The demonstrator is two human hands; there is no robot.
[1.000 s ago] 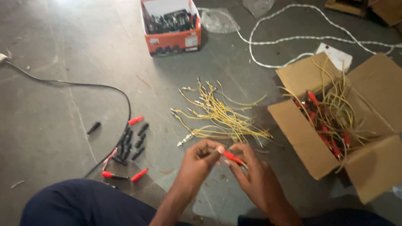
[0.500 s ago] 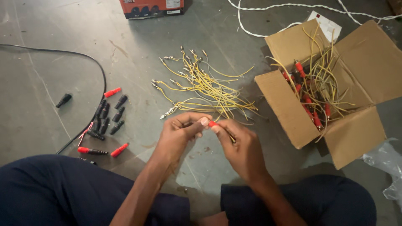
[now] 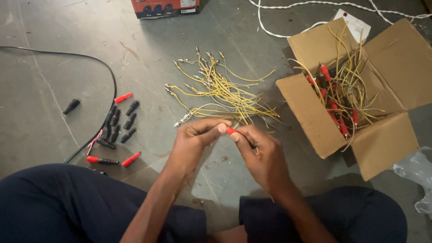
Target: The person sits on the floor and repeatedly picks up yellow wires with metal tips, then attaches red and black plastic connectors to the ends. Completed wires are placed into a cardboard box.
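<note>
Two hands pinch one small red plug cap: left hand (image 3: 194,141), right hand (image 3: 261,155), cap (image 3: 230,131) between fingertips; thin grip, may slip onto floor (image 3: 54,54) near yellow wires (image 3: 225,92)

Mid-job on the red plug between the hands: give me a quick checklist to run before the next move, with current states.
1. Red plug pinched between both hands: ok.
2. Left hand fingertips on the plug: ok.
3. Right hand holding the plug's other end: ok; a wire in it, cannot tell.
4. Pile of yellow wires on the floor in front of the hands: ok.
5. Loose red and black plug caps lying to the left: ok.
6. Cardboard box open, holding wires with red plugs: ok.
</note>
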